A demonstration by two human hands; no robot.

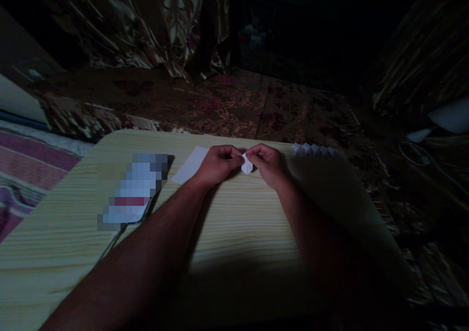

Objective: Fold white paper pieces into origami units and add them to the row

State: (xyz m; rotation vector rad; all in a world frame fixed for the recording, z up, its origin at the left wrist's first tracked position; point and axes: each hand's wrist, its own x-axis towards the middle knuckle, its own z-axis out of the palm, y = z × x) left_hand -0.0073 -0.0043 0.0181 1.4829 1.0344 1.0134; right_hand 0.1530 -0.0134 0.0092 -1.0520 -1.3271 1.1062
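Between my two hands is a small piece of folded white paper (247, 165), held just above or on the wooden table (242, 218); I cannot tell which. My left hand (219, 165) pinches its left side with thumb and fingers. On the other side, my right hand (269, 162) grips the upper right edge in a pinch. Creases show on the paper's lower point. A flat white sheet of paper (188, 165) lies beside my left hand, partly covered by it. To the right of my right hand stands a row of several small folded paper pieces (313, 149).
A blurred-out device, apparently a phone (137, 189), lies on the left of the table with a cable (110, 245) running toward me. Patterned brown fabric (220, 101) lies beyond the table's far edge, with curtains (164, 23) behind. At far right is a white cable (414, 155).
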